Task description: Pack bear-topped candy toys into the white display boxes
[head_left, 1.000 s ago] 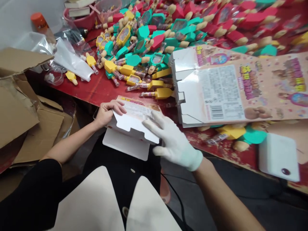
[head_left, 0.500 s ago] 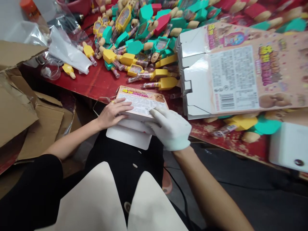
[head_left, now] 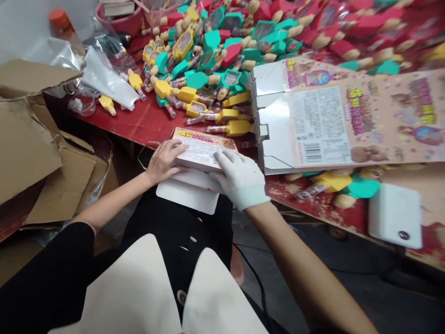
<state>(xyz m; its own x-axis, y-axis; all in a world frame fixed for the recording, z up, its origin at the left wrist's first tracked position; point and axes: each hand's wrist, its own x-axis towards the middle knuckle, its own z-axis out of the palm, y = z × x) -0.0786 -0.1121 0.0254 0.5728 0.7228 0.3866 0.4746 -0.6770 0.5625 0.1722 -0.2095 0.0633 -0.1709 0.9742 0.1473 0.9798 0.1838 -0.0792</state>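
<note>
A small pink printed box (head_left: 200, 147) lies at the table's front edge, its white flap (head_left: 189, 195) hanging open toward my lap. My left hand (head_left: 164, 161), bare with a ring on one finger, grips the box's left side, fingers on top and thumb at the near edge. My right hand (head_left: 239, 178), in a white glove, holds the right side in the same way. Both palms' undersides are hidden.
Flat printed cartons (head_left: 323, 120) are stacked on the right. Many yellow, green and red toys (head_left: 196, 80) cover the red table (head_left: 128, 123). A white device (head_left: 394, 215) sits at the right edge; torn cardboard (head_left: 62, 181) stands on the left.
The view has shifted a little, showing more of the table's right side. Both hands stay on the box, with the left fingers slightly more bent.
</note>
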